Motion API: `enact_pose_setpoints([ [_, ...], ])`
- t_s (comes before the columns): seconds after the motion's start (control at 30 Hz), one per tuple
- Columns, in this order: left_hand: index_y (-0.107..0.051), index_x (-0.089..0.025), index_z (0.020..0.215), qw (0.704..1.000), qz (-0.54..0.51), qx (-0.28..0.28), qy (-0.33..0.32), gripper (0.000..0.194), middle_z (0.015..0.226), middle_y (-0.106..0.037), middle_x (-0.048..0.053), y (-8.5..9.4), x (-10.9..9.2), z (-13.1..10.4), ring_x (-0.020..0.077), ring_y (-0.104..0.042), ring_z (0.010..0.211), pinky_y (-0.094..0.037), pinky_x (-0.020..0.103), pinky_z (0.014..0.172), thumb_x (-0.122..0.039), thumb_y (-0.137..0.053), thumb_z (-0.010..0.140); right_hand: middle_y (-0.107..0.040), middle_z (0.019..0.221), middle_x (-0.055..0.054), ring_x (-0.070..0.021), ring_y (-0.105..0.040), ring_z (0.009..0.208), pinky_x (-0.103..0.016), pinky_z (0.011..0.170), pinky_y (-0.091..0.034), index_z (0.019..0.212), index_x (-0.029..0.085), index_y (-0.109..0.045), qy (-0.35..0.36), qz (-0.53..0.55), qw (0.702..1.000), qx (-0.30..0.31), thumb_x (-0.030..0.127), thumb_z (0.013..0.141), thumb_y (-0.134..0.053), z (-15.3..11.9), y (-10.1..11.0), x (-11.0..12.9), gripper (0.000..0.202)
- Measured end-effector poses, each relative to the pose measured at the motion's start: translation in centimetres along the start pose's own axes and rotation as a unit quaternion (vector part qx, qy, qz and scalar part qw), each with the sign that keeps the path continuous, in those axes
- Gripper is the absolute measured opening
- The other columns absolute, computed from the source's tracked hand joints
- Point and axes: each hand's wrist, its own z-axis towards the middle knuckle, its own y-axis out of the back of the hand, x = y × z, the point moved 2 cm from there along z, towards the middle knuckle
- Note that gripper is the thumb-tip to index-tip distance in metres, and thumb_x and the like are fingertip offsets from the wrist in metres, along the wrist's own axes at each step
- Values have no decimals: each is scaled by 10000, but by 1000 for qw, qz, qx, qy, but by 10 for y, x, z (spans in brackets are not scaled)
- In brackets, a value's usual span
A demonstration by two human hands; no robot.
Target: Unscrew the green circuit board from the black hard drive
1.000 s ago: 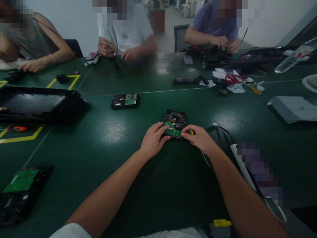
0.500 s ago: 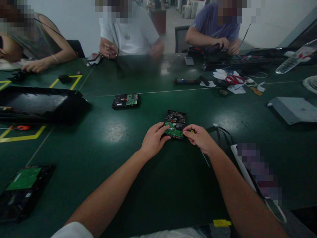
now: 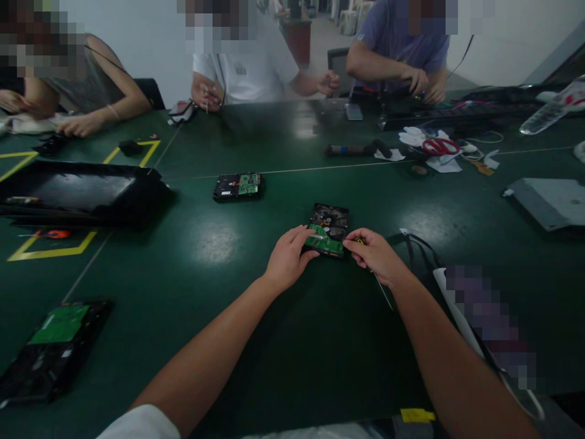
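A hard drive [image 3: 329, 218] with a green circuit board [image 3: 325, 244] lies on the green table in front of me. My left hand [image 3: 290, 253] grips its left side, fingers on the board and thumb at the near edge. At the drive's right corner, my right hand [image 3: 372, 253] is closed, with thumb and index finger pinched near the board's edge. It also holds a screwdriver [image 3: 384, 291], whose yellow-and-black handle sits in the palm and whose shaft points down towards me.
Another hard drive [image 3: 237, 186] lies further back, a third [image 3: 59, 326] at the near left. A black casing [image 3: 82, 189] and an orange-handled tool [image 3: 57, 234] are left. Red scissors [image 3: 440, 146] and a metal box [image 3: 551, 201] are right. Three people sit opposite.
The whole view has shifted, so the table's things appear slightly further right. My hands keep their place at the drive. The middle person's hand has risen above the table edge.
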Motion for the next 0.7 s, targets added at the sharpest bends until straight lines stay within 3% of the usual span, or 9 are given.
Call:
enact_pose_setpoints([
  [0.17, -470, -241, 1486, 999, -10, -1, 35, 599, 1481, -603, 143, -3, 4, -1, 321, -567, 1403, -472, 575, 1178, -344, -730, 956, -510, 516, 92, -75, -398, 402, -187, 388, -265, 944, 244, -545, -3, 53, 998, -27, 283, 841, -767, 1, 0, -1, 248],
  [0.4, -470, -197, 1483, 998, -11, 9, 55, 601, 1485, -600, 163, -1, 2, 0, 314, -563, 1403, -464, 543, 1192, -345, -727, 959, -502, 534, 93, -76, -421, 433, -178, 396, -284, 962, 229, -568, -18, 26, 999, -26, 324, 850, -752, -1, 0, 3, 235],
  [0.7, -413, -225, 1527, 998, -11, 15, 63, 624, 1531, -572, 156, 0, -1, 2, 320, -520, 1459, -422, 581, 1226, -331, -697, 981, -492, 544, 93, -73, -408, 449, -178, 410, -263, 929, 226, -578, -31, 44, 997, -58, 433, 841, -771, 0, 0, 5, 296],
])
